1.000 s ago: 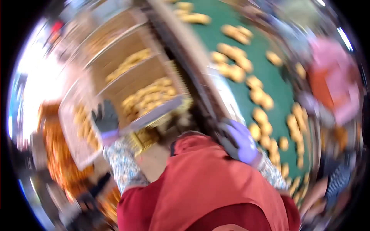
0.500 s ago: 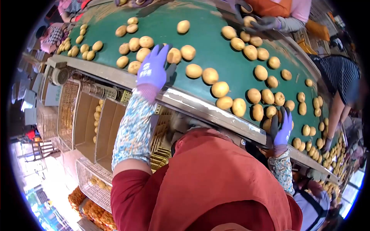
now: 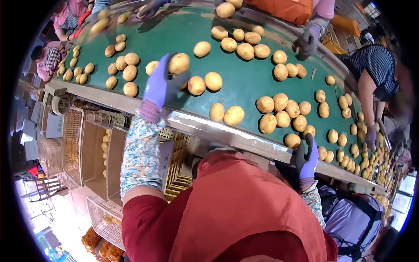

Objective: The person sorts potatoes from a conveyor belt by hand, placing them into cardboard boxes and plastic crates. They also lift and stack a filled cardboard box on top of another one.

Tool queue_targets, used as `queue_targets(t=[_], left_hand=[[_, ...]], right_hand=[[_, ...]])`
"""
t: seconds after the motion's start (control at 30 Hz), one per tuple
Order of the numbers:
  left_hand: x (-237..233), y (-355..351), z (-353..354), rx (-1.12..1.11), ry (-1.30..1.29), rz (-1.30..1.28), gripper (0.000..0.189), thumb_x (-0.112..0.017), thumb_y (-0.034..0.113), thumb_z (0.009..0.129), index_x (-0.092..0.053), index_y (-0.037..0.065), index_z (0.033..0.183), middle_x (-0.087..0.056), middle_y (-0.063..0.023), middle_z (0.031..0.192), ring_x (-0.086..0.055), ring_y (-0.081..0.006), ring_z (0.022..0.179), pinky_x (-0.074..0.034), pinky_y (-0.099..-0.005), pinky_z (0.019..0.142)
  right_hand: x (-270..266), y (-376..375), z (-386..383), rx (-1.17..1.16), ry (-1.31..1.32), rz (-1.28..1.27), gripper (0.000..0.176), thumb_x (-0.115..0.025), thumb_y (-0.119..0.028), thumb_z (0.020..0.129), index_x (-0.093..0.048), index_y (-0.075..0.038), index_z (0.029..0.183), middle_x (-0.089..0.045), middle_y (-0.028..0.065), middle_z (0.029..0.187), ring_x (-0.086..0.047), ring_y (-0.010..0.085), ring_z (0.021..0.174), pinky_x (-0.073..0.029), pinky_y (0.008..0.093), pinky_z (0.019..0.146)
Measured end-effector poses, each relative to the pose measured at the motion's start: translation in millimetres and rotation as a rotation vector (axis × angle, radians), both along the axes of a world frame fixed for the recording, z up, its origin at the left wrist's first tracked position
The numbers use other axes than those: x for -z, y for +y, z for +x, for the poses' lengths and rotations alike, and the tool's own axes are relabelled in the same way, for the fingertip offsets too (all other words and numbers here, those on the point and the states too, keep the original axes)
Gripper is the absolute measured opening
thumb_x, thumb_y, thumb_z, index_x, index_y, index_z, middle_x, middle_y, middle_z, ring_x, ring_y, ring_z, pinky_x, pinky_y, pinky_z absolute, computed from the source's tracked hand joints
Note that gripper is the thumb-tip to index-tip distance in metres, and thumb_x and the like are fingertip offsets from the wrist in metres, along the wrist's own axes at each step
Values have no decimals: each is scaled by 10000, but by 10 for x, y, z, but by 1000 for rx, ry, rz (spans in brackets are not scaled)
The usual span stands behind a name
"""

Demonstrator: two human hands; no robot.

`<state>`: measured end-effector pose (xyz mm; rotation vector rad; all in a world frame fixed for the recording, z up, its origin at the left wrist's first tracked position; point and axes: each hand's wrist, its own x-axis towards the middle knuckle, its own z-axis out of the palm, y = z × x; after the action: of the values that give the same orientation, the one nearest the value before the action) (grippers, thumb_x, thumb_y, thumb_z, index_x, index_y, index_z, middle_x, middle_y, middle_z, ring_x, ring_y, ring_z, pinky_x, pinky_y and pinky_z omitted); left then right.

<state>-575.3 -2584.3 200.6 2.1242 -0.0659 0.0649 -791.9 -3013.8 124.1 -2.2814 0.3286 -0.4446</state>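
Observation:
In the head view, potatoes lie in loose groups on a green conveyor belt [image 3: 244, 89]. My left hand [image 3: 157, 83], in a purple glove with dark fingers, is closed on a potato [image 3: 179, 64] over the belt. Two more potatoes [image 3: 196, 85] rest just right of it. At the belt's near edge, my right hand [image 3: 307, 159] wears the same kind of glove, with thumb and fingers apart. Close to its fingertips sit a potato [image 3: 292, 140] and a small cluster of others. No potato shows inside this hand.
A metal rail [image 3: 209, 126] runs along the belt's near side. Below left stand a cardboard-lined bin [image 3: 94, 153] and a plastic crate [image 3: 102, 220]. Across the belt, a co-worker's gloved hand [image 3: 307, 41] hovers; another person in stripes [image 3: 379, 65] works at right.
My left hand has moved slightly left and taken hold of a potato. My right hand has shifted left and down to the belt edge. The potatoes have moved and regrouped.

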Motion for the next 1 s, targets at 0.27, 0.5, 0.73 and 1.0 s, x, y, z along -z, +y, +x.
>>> queue_targets(t=[0.27, 0.5, 0.73, 1.0], left_hand=[[473, -693, -179, 33, -56, 131, 621, -732, 283, 920, -479, 59, 1442, -669, -180, 1160, -678, -259, 1037, -552, -375, 885], [513, -1192, -352, -32, 56, 257, 768, -649, 485, 943, -313, 198, 1571, -680, -271, 1193, -659, -427, 1130, -507, -475, 952], [386, -1502, -751, -279, 85, -771, 336, -475, 385, 1081, -528, 132, 1295, -637, -72, 936, -627, -212, 788, -511, -360, 686], [817, -821, -2968, -243, -10, -1699, 496, -572, 525, 1016, -581, 85, 1245, -677, -118, 983, -665, -303, 867, -569, -421, 740]], right_hand=[[-491, 299, 1056, -234, -199, -30, 423, -647, -91, 943, -582, 24, 1344, -663, 199, 1229, -663, 294, 1075, -527, 378, 943], [-70, 477, 1430, -739, -212, -716, 465, -700, -347, 864, -584, -155, 1271, -585, 134, 1242, -542, 342, 1212, -351, 570, 1087], [-327, -252, 1159, -966, -93, -472, 468, -725, -288, 838, -620, -161, 1275, -571, 140, 1325, -519, 358, 1266, -373, 553, 1081], [-187, -1308, 1055, -834, -244, -373, 662, -787, -155, 792, -552, -62, 1403, -539, 231, 1417, -539, 435, 1249, -435, 502, 1058]])
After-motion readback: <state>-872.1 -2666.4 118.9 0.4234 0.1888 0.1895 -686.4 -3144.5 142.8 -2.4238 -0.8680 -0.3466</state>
